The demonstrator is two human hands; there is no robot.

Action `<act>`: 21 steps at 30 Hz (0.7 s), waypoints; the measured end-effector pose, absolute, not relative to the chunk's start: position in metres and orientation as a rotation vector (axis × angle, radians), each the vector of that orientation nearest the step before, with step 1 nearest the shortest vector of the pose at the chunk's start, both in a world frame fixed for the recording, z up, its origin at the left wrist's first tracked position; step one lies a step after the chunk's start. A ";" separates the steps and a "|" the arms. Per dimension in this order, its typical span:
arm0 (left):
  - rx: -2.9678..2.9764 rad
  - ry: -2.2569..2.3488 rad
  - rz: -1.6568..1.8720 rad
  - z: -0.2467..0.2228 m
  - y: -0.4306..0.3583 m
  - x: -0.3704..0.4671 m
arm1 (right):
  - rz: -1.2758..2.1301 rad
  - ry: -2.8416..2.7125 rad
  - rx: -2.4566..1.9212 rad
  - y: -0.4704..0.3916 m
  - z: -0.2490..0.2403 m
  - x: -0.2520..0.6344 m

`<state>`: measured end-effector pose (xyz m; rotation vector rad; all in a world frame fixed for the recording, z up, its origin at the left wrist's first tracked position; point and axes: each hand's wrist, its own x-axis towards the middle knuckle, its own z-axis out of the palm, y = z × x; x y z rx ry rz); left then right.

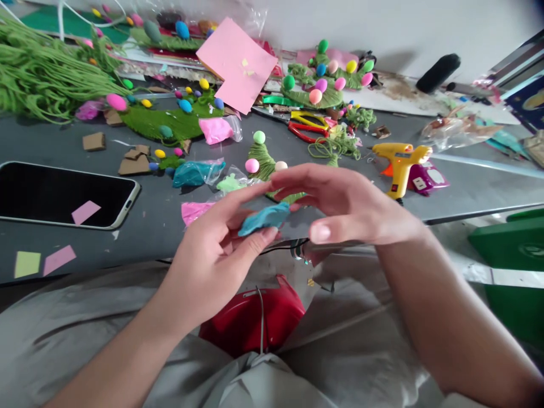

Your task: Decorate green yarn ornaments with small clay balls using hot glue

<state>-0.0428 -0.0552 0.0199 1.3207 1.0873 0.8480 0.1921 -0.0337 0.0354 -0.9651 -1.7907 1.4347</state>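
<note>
My left hand [212, 255] pinches a flattened lump of blue modelling clay [264, 219] between thumb and fingers, above the table's front edge. My right hand [348, 207] is just to the right, fingers curved and thumb apart, with nothing between them. Its fingertips come close to the clay; whether they touch it I cannot tell. Beyond the hands stands a small green yarn-wrapped cone [262, 158] with pale balls on it, partly hidden by my fingers. Bagged clay lies by my left hand: pink [195, 212], teal [198, 173] and pale green [230, 182].
A phone [63, 195] lies on the left, near paper scraps [59, 259]. To the right is a yellow glue gun [402, 161]. Red-handled pliers [306, 131], pink paper [238, 65] and green yarn [46, 68] lie farther back. A red stool [255, 317] shows below.
</note>
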 end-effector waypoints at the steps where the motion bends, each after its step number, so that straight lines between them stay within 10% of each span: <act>1: 1.298 1.089 0.846 0.022 -0.056 -0.042 | 1.440 -1.770 -0.962 -0.034 0.040 0.201; 12: 1.450 1.148 0.595 -0.002 -0.076 -0.047 | 0.765 -1.272 -1.394 -0.031 0.016 0.269; 21: 0.800 1.019 0.734 0.005 -0.070 -0.019 | 0.516 -1.946 -1.191 -0.074 0.029 0.186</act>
